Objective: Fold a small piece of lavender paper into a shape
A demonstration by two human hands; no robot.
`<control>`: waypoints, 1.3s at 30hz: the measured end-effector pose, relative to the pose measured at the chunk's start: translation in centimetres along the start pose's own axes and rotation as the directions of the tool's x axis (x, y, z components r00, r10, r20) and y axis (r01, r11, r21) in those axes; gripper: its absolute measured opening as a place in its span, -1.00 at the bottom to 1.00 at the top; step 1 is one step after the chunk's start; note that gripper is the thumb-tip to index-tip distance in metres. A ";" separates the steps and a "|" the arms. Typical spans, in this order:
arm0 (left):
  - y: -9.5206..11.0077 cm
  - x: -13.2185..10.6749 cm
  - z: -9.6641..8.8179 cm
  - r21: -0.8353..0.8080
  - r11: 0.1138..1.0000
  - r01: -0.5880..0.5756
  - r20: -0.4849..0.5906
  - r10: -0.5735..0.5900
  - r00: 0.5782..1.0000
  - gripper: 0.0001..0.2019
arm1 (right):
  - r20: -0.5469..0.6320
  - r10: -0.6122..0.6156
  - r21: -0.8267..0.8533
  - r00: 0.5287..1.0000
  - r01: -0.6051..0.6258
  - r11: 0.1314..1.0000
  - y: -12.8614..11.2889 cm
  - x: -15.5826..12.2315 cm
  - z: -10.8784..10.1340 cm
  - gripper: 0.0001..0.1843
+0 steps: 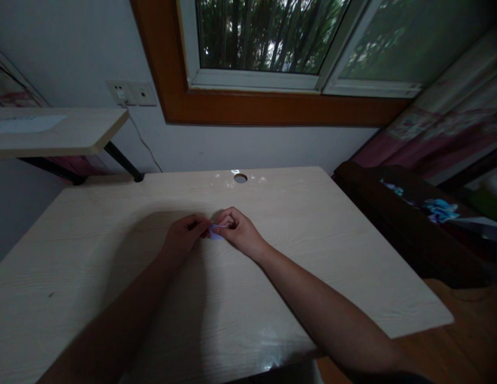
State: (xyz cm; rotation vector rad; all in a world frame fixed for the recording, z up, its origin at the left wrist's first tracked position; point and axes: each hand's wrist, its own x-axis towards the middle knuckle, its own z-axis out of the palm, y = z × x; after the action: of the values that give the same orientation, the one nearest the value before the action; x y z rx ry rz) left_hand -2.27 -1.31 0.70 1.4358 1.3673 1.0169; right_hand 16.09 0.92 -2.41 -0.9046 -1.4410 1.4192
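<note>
A small piece of pale purple paper (216, 233) is pinched between my two hands, just above or on the wood-grain desk (296, 213). My left hand (187, 232) grips its left edge with thumb and fingertips. On the other side, my right hand (241, 230) has thumb and fingers closed on the right part of the paper. The fingers cover much of it, so its full shape is hidden. Both forearms reach in from the near edge of the desk.
A raised shelf (52, 136) on black legs stands at the back left, with a white sheet (28, 124) on it. A round cable hole (241, 178) lies near the back edge. Right of the desk is dark furniture (392, 213) with blue crumpled items (440, 210).
</note>
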 end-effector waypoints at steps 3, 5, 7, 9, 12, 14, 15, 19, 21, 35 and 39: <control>-0.2 0.2 0.1 -0.011 1.000 0.017 -0.016 -0.017 1.000 -0.74 | -0.026 -0.017 0.026 1.000 0.018 1.000 -0.1 0.1 0.0 -0.68; -0.3 0.3 0.2 -0.029 0.999 0.031 -0.033 -0.032 0.999 -0.73 | -0.057 -0.031 0.064 0.998 0.035 0.997 -0.2 0.1 0.0 -0.68; -0.5 0.4 0.1 -0.056 0.997 0.045 -0.047 -0.048 0.998 -0.72 | -0.096 -0.039 0.092 0.995 0.048 0.995 -0.3 0.2 0.1 -0.68; -0.5 0.4 0.1 -0.078 0.996 0.051 -0.071 -0.056 0.996 -0.71 | -0.127 -0.042 0.107 0.991 0.056 0.993 -0.2 0.3 0.1 -0.67; -0.5 0.5 0.1 -0.118 0.993 0.013 -0.132 -0.028 0.991 -0.69 | -0.144 -0.043 0.101 0.989 0.058 0.993 -0.1 0.3 0.0 -0.67; -0.5 0.5 0.2 -0.152 0.988 -0.026 -0.149 0.004 0.989 -0.70 | -0.135 -0.043 0.086 0.990 0.055 0.995 0.0 0.3 0.0 -0.66; -0.5 0.5 0.3 -0.155 0.987 -0.041 -0.143 0.019 0.990 -0.71 | -0.127 -0.043 0.079 0.991 0.053 0.995 -0.1 0.3 0.0 -0.67; -0.5 0.4 0.5 -0.007 0.999 -0.034 -0.016 0.034 0.999 -0.74 | -0.083 -0.046 0.044 0.995 0.049 0.998 0.0 0.1 0.0 -0.64; -0.5 0.3 0.4 0.076 0.997 -0.019 0.038 0.016 0.999 -0.75 | -0.059 -0.043 0.022 0.997 0.044 0.999 0.0 -0.1 0.1 -0.63; -0.2 0.4 0.1 0.068 0.997 0.041 -0.112 -0.033 0.993 -0.68 | -0.176 -0.030 0.086 0.984 0.046 0.995 0.2 0.3 -0.1 -0.61; -0.5 0.5 0.1 0.070 0.997 0.039 -0.144 -0.028 0.989 -0.70 | -0.203 -0.037 0.140 0.979 0.067 0.988 0.3 0.5 -0.2 -0.61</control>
State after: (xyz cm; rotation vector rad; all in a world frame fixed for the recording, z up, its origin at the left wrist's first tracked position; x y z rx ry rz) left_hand -2.32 -0.86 0.24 1.4099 1.5407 1.0757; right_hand 16.02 1.51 -2.70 -0.8825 -1.1868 1.3361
